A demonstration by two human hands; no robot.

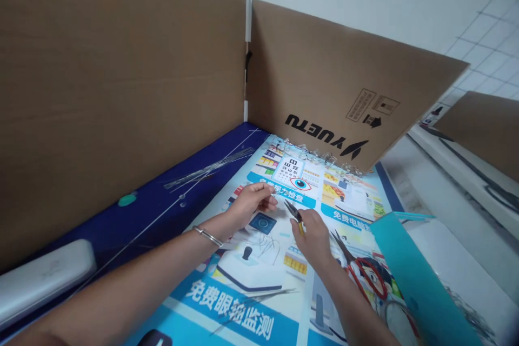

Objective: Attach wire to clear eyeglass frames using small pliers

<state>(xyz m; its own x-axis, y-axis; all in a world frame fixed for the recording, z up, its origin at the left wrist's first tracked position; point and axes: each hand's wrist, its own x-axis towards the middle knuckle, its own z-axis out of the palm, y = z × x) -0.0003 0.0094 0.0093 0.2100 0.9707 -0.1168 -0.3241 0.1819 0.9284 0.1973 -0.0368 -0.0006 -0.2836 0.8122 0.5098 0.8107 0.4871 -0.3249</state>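
The fingers of the left hand are pinched at the tips, seemingly on a small wire piece (too fine and blurred to tell its exact form); the fingers of the right hand are clenched round the pliers, whose long axis runs forward and leftward from that grip, so the tips point at the left fingertips; the wire piece lies just beyond those tips and on their left, nearer to the left hand, though whether metal touches it I cannot tell. Just below the fingers, some loose wires lie on the printed sheet covering the tabletop, with a sheaf of straight wires nearer the body; right of the right fingers lie the red-handled scissors, blades aimed forward, and the right forearm crosses between them and that sheaf; farther right stands a turquoise panel. Ahead of both hands, a row of small clear-looking pieces lines the foot of a printed cardboard panel, which bounds the far side; left of the left fingers, a wire bundle rests on dark blue covering, before a tall cardboard wall.
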